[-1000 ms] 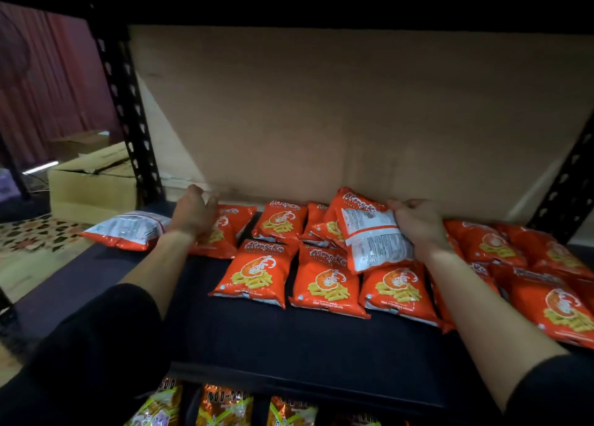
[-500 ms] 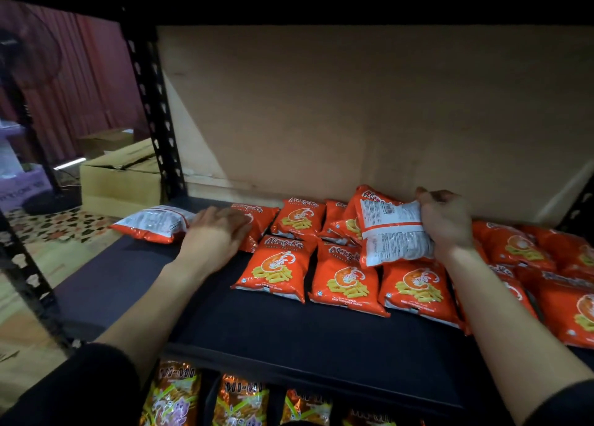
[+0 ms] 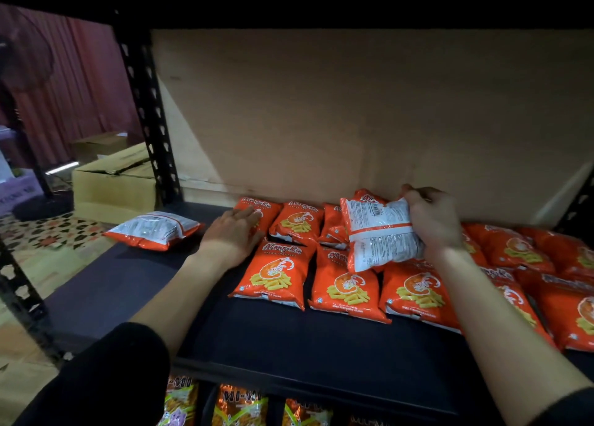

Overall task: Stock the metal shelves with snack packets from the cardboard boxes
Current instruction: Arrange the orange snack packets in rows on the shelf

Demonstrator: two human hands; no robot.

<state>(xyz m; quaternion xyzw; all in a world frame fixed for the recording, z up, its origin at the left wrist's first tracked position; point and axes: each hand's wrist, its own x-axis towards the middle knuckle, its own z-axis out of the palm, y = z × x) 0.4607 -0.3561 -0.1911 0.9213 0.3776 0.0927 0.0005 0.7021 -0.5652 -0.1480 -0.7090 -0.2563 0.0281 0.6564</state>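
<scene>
Orange foil crumples in the right hand: its fingers and thumb curl round the right edge of a snack packet, held raised with its white printed back toward the camera, above the packets lying on the shelf. The left hand lies flat, fingers straight and together, fingertips resting on the leftmost back-row packet. Orange packets lie face up in two rows across the dark shelf board. One lone packet lies back-up near the left edge, apart from the rest. A cardboard box with loosely closed flaps sits on the floor beyond the black perforated upright; its contents are hidden. A brown board backs the shelf. Below, green-and-orange packets stand on a lower level. Patterned floor tiles and a red curtain show at left.
</scene>
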